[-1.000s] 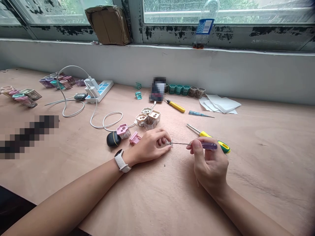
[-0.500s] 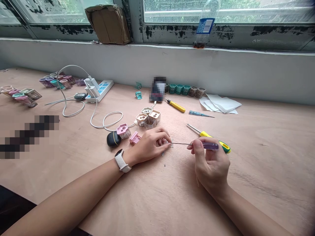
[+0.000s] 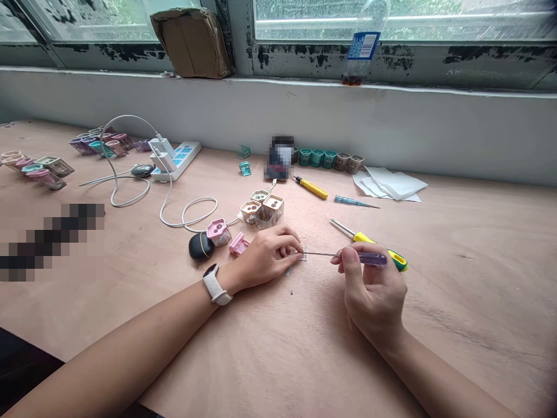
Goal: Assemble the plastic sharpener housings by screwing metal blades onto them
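Pale wooden desk (image 3: 470, 302) beneath, the left hand (image 3: 278, 253) pinches a small clear plastic piece (image 3: 304, 255); the right hand (image 3: 374, 287) grips a slim purple-handled screwdriver (image 3: 372, 259), tip at it. Driver work seems in hand, calling for steady alignment.

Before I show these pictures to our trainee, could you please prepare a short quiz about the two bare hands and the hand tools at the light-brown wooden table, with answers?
1. What does the right hand hold?
A) a black rounded case
B) a purple-handled screwdriver with a thin metal shaft
C) a white cable

2. True or false: the left hand is at a small clear plastic piece, where the metal shaft points.

3. How many other hand tools lie on the light-brown wooden table?

Key:
1. B
2. True
3. Three: a yellow-handled tool, a slim blue tool and a screwdriver with a yellow-and-green handle, partly hidden by the right hand.
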### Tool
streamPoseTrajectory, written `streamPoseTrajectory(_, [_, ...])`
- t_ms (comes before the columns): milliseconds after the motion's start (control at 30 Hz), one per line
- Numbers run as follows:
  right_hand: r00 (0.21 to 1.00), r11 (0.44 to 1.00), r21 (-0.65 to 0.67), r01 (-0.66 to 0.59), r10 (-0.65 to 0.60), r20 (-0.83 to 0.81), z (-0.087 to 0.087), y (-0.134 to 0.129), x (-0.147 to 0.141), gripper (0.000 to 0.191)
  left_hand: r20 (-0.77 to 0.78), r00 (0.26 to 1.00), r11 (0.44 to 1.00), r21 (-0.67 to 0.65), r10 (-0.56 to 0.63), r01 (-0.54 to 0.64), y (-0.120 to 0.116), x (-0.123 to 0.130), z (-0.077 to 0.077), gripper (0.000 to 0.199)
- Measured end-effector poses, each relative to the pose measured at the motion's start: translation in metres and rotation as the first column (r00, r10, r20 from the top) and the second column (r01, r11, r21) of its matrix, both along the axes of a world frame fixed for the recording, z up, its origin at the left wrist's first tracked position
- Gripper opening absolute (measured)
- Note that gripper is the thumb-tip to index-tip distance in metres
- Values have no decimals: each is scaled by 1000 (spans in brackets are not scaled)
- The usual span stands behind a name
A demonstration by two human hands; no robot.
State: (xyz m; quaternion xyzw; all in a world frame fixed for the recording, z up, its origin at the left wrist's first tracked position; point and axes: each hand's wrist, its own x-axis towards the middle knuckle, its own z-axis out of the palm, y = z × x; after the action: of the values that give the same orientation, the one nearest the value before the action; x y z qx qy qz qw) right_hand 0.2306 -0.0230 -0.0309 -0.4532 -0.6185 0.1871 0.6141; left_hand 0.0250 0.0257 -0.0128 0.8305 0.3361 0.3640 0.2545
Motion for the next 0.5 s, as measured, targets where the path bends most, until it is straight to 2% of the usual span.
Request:
streamPoseTrajectory(400, [1000, 1000, -9, -9, 9, 0, 0, 0, 1, 6, -3, 1000, 1000, -10, -11, 11, 0, -1, -1, 7])
streamPoseTrajectory(500, [1000, 1000, -19, -12, 12, 1, 0, 0, 1, 5, -40, 999, 1000, -7, 10, -10, -1, -1, 1, 15])
